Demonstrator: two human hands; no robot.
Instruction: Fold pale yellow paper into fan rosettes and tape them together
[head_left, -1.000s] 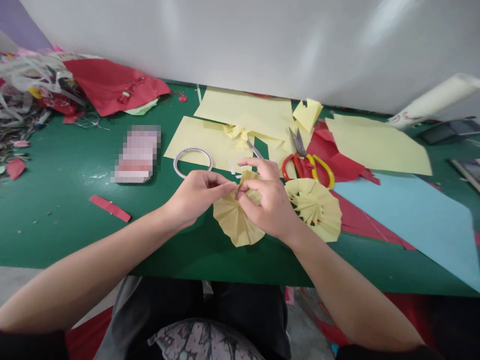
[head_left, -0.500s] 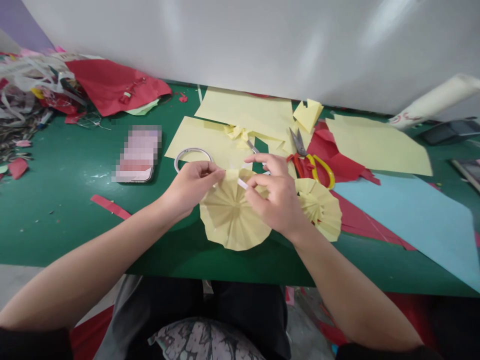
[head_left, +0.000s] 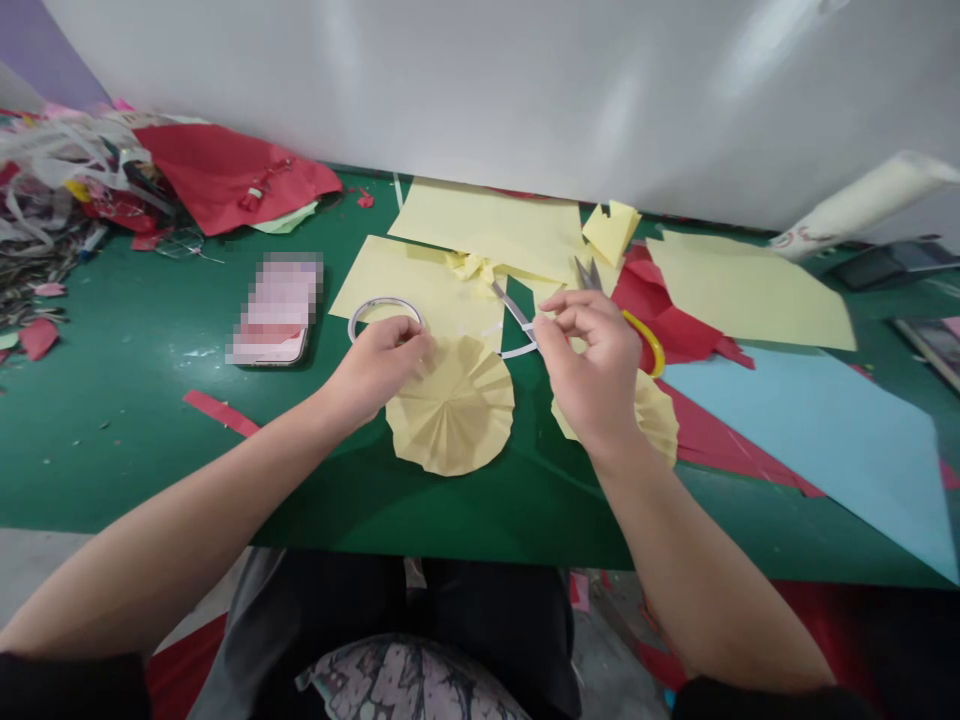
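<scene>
A pleated yellow paper rosette (head_left: 454, 410) lies on the green mat (head_left: 135, 420) in front of me. My left hand (head_left: 375, 365) is closed, its fingertips pinching the rosette's upper left edge. My right hand (head_left: 592, 370) is raised to the right of the rosette, thumb and fingers pinched on a thin curved white strip (head_left: 517, 351) that trails toward it. A second yellow rosette (head_left: 658, 425) sits partly hidden under my right hand. A ring of tape (head_left: 384, 308) lies just beyond my left hand.
Scissors with a red and yellow handle (head_left: 651, 345) lie behind my right hand. Yellow sheets (head_left: 750, 290) cover the back of the mat, with a blue sheet (head_left: 810, 430) and red paper (head_left: 225, 175). A phone (head_left: 276, 308) lies at left, scraps at far left, a white roll (head_left: 862, 205) at right.
The folded fan has spread out into a round rosette and moved left onto the mat. My right hand has pulled away to the right, drawing out a white strip.
</scene>
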